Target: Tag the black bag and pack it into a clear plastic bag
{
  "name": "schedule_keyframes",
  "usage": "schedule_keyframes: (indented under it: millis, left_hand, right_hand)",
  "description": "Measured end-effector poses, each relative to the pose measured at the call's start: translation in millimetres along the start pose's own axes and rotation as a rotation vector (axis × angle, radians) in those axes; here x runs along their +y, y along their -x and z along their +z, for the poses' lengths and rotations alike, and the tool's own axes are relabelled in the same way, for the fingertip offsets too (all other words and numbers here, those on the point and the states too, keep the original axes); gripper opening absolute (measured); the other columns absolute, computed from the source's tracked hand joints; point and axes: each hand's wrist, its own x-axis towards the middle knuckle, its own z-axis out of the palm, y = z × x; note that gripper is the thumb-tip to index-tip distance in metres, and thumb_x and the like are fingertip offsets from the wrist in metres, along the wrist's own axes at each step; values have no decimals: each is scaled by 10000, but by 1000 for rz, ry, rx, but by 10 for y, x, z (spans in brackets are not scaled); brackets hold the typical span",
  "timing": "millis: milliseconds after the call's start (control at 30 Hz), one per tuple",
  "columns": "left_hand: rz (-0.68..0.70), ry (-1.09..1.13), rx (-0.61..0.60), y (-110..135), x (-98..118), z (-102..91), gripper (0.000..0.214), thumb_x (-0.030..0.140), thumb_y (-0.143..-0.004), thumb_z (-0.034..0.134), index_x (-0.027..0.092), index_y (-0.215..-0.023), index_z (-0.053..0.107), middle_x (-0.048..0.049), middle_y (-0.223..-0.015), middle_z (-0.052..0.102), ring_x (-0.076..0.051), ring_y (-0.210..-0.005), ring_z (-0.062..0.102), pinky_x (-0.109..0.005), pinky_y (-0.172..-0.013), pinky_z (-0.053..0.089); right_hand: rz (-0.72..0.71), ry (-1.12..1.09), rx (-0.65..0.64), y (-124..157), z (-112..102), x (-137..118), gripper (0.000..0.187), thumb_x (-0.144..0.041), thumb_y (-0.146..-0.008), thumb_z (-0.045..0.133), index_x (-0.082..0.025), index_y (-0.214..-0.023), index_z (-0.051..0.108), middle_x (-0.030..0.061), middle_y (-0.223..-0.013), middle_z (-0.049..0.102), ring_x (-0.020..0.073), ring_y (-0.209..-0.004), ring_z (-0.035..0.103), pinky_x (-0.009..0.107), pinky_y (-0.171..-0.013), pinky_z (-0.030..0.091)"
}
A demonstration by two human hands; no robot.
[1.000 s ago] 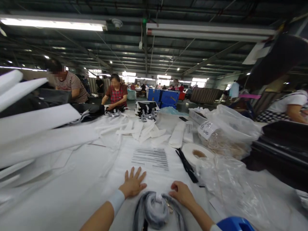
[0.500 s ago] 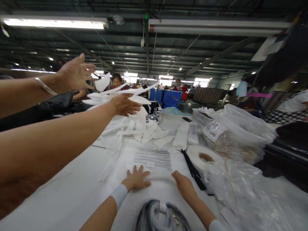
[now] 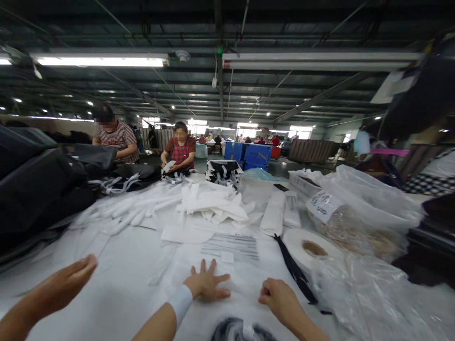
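My left hand (image 3: pixel 207 286) lies flat with fingers spread on a clear plastic sheet (image 3: pixel 199 258) that covers the white table (image 3: pixel 117 303). My right hand (image 3: pixel 277 297) rests beside it with fingers curled on the sheet, and I cannot tell whether it pinches anything. A grey coiled strap bundle (image 3: pixel 239 330) sits at the bottom edge between my forearms. Beyond my hands lies a set of thin dark rods (image 3: pixel 234 246) under the plastic. Another person's hand (image 3: pixel 66 283) reaches in low from the left.
A heap of white fabric strips (image 3: pixel 209 203) lies mid-table. A white tape roll (image 3: pixel 310 246) and a black strap (image 3: pixel 295 274) are at right, beside large clear plastic bags (image 3: pixel 359 208). Dark fabric (image 3: pixel 31 184) is piled at left. Two people work at the far end.
The neighbouring person's arms, which were flinging white strips across the table, have dropped; one hand now hovers low at left. The strips have landed in the heap. My hands have barely shifted.
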Motion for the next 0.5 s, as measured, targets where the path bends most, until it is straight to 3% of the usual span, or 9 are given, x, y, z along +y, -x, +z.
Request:
schedule_keyframes:
  millis: [67,200,333,433,500]
  left_hand:
    - [11,-22,-6,-6,-15,43,965,908,-569,432,503,-1417,212,-33,-1587,-118,-517,-1359,-160,-809,-969,-45]
    - [30,-91,24,0,-42,141,1034,902,-563,454,473,-1443,119,-48,-1564,-197,-517,-1334,-222,-814,-939,-109]
    - [33,-99,29,60,-24,121,1093,893,-526,509,458,-1449,117,-66,-1560,-193,-509,-1334,-233,-809,-937,-124]
    - [10,-23,20,81,57,-18,1046,895,-533,498,427,-1436,256,-81,-1588,-38,-518,-1374,-120,-810,-970,-44]
    - [7,25,17,58,159,-121,951,895,-609,404,337,-1378,444,-140,-1543,267,-509,-1393,117,-763,-1021,119]
  right_hand:
    - [42,-95,-79,-34,-39,-8,161,-247,-704,603,-170,-569,643,5,-542,608,147,-541,548,240,-500,332]
    - [21,-245,-215,-65,-96,6,253,-233,-710,510,-168,-475,578,-42,-404,450,99,-439,420,220,-453,280]
    - [79,-268,-149,-79,-118,-7,270,-248,-702,529,-179,-442,514,-34,-410,450,112,-463,431,240,-475,269]
    - [151,-231,-45,-80,-101,-45,220,-303,-714,606,-187,-534,559,-7,-522,578,139,-533,516,254,-522,299]
    - [177,-188,16,-69,-69,-77,200,-340,-735,632,-194,-609,577,12,-606,634,155,-586,553,260,-546,310]
